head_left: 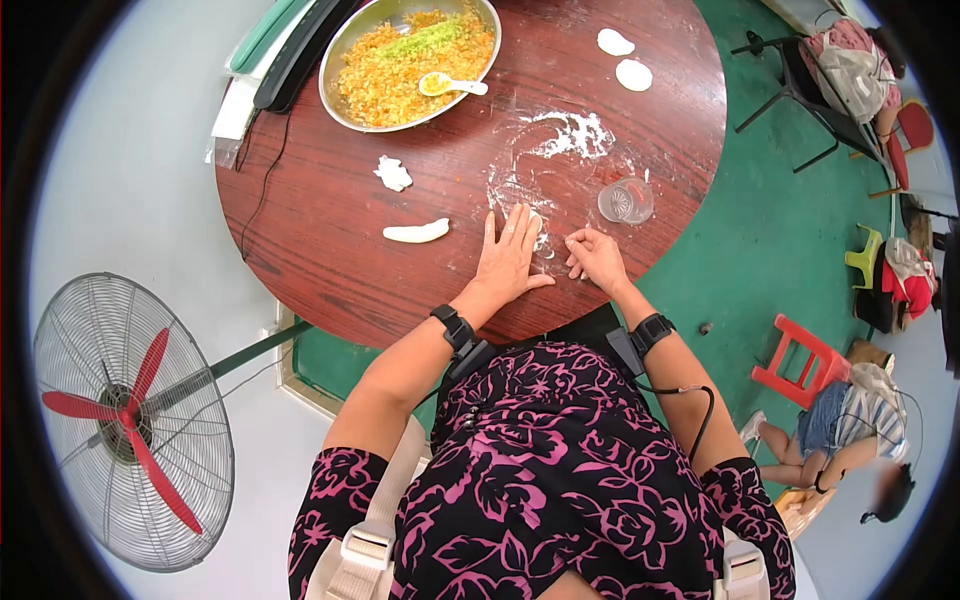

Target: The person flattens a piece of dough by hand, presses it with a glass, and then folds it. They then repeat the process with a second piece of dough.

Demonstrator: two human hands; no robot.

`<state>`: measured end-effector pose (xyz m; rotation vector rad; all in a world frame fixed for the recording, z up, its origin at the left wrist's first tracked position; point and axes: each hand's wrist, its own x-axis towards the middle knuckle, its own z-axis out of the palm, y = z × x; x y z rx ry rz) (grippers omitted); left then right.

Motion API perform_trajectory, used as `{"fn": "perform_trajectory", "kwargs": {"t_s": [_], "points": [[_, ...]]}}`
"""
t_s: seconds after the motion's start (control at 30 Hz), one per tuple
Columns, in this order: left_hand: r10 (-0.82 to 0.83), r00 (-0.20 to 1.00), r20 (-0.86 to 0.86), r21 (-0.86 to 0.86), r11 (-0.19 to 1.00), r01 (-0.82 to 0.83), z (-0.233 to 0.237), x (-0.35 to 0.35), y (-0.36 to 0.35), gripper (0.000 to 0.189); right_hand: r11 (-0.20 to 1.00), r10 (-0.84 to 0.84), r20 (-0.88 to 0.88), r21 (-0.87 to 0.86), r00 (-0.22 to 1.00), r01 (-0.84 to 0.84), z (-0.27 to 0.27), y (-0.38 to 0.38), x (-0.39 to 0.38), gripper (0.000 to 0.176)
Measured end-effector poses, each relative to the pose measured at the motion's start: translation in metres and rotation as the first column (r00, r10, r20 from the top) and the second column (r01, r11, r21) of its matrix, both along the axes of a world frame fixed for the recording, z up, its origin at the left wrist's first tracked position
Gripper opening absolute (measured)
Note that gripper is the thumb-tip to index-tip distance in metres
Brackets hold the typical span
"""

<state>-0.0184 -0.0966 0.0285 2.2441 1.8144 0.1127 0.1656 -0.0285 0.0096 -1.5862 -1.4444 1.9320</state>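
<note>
Left hand (507, 254): palm down on table (325, 270), fingers extended, thumb spread
Dough piece (537, 221): beside left fingers, partly hidden
Right hand (597, 259): fingers curled; cannot tell whether pinching anything
Dough roll (416, 232): on table, left of Left hand
Glass (626, 202): beyond Right hand
Metal bowl (329, 78): far side, holding diced food (375, 80), spoon (468, 87)

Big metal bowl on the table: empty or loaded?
Loaded: the metal bowl holds a broad spread of chopped yellow-orange food, with green bits over part of it. Can't tell how deep.
</note>
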Motion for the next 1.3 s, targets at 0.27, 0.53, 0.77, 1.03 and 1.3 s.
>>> {"fn": "perform_trajectory", "kwargs": {"t_s": [0.27,0.53,0.77,1.03,1.3], "points": [[0.090,0.964,0.251,-0.003,0.996,-0.093,-0.008,-0.009,-0.003,0.095,1.000,0.013,-0.026,0.024,1.000,-0.013,-0.003,-0.001,0.003,0.021],[0.042,0.998,0.053,0.021,0.999,-0.043,-0.006,0.002,0.001,0.093,0.999,0.013,-0.001,0.030,1.000,-0.013,0.003,-0.001,0.001,0.021],[0.146,0.986,0.081,-0.102,0.985,-0.137,0.008,0.008,0.013,0.090,0.999,0.008,-0.031,0.032,0.999,-0.007,0.002,-0.001,0.001,0.021],[0.109,0.985,0.137,0.011,0.994,-0.111,-0.009,-0.006,-0.012,0.092,1.000,0.009,-0.008,0.021,1.000,-0.009,0.000,-0.001,0.000,0.022],[0.075,0.996,0.056,-0.018,0.997,-0.074,-0.004,-0.007,-0.016,0.090,1.000,0.020,-0.024,0.013,1.000,-0.020,-0.003,0.000,0.001,0.022]]}}
